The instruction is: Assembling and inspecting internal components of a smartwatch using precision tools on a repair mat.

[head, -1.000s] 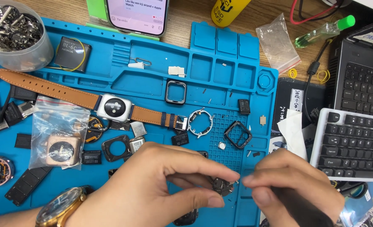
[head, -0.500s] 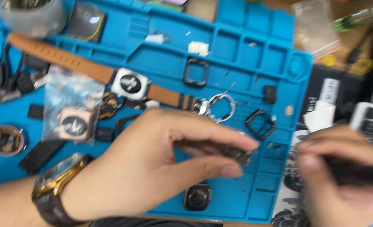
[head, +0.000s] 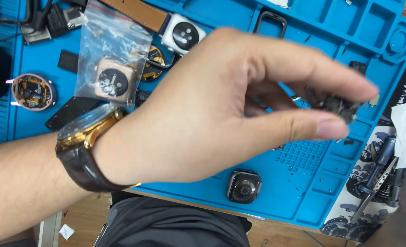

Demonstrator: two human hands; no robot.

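Head view: the left hand hangs over a blue repair mat, its fingers curled in and its thumb and fingertips pinched on a small dark watch part, held above the mat's right side. A gold wristwatch on a dark brown strap sits on that wrist. Only a blurred dark edge at the far right border may belong to the right hand; whether it is open or closed cannot be told.

On the mat, a dark square watch case lies just below the raised hand. To the left, a clear plastic bag holds a rose-gold watch body, beside a round opened watch. A white-backed watch on a brown leather strap lies near the top. Screwdrivers rest on a patterned cloth right of the mat.
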